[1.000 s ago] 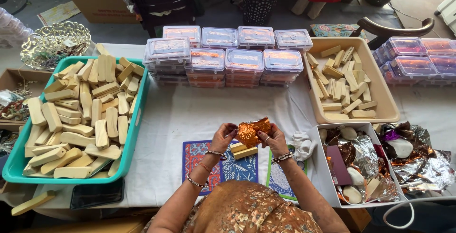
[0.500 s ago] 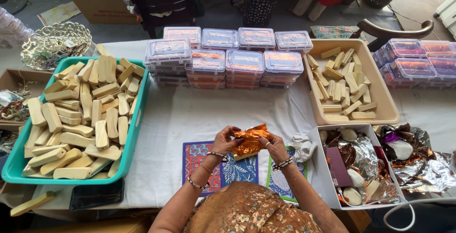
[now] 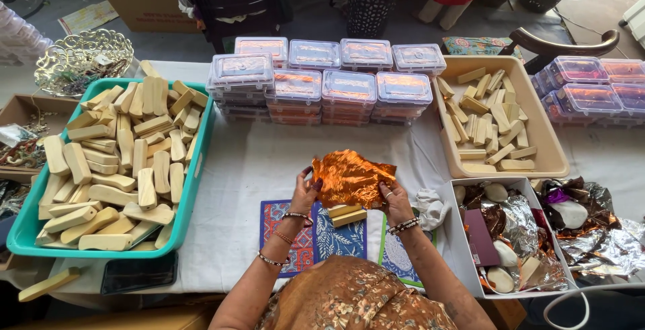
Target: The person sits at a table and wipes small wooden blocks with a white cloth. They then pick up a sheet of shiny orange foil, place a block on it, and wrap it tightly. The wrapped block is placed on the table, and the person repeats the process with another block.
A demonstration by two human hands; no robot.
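a crinkled sheet of orange foil (image 3: pixel 351 177) is being held up just above the worktop (image 3: pixel 255 162), spread between the two hands. the left hand (image 3: pixel 306 194) is pinching the sheet's left edge, its fingers (image 3: pixel 313 181) pressed together on the foil, while the right hand (image 3: pixel 395 199) is gripping the lower right edge from beneath, its fingers curled and closed on it. directly below the fingers, two small wooden blocks (image 3: pixel 348 214) are lying on a row of patterned blue mats (image 3: pixel 304 228), apart from the foil. to the left of the fingers a teal tray (image 3: pixel 191 189) is heaped with pale wooden pieces; beyond the fingers, clear lidded boxes (image 3: pixel 322 78) are stacked in rows; to the right a beige tray (image 3: pixel 547 155) is holding more blocks, and nearer the right hand a white box (image 3: pixel 463 263) is filled with crumpled foil and small pale pieces. the sheet is judged to be very light, thin and limp, creasing readily and tearing easily if pulled hard; it is best being taken by its edges or corners with a gentle pinch, not clutched in the middle.
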